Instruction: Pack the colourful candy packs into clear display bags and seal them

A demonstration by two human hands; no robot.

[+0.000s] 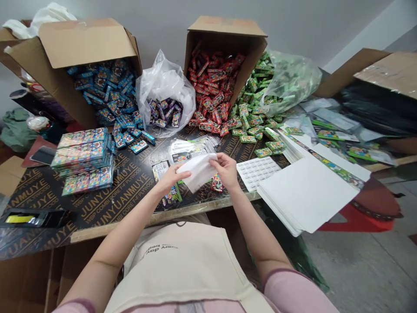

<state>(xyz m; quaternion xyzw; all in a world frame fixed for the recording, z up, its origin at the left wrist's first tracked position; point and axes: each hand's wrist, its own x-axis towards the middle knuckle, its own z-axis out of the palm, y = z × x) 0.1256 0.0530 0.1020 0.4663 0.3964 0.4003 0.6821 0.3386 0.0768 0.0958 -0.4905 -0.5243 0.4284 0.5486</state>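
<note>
Between my two hands is a thin, whitish, see-through plastic bag (199, 170), held over the front of the table. My left hand (172, 177) grips its left edge with thumb and fingers. My right hand (227, 170) pinches its upper right corner. Under and behind the bag lie printed clear packets (182, 155) in a loose pile. Partly covered by the bag, a small red box (216, 183) lies near my right hand. A printed card packet with green (172, 196) lies below my left hand.
Tipped cartons hold blue boxes (107, 89) and red boxes (213, 87). Plastic bags hold purple boxes (164, 114) and green boxes (260, 80). Stacked packs (81, 152) stand left, near a tape dispenser (34, 218). White cards (302, 195) overhang the table's right edge beside a sticker sheet (257, 171).
</note>
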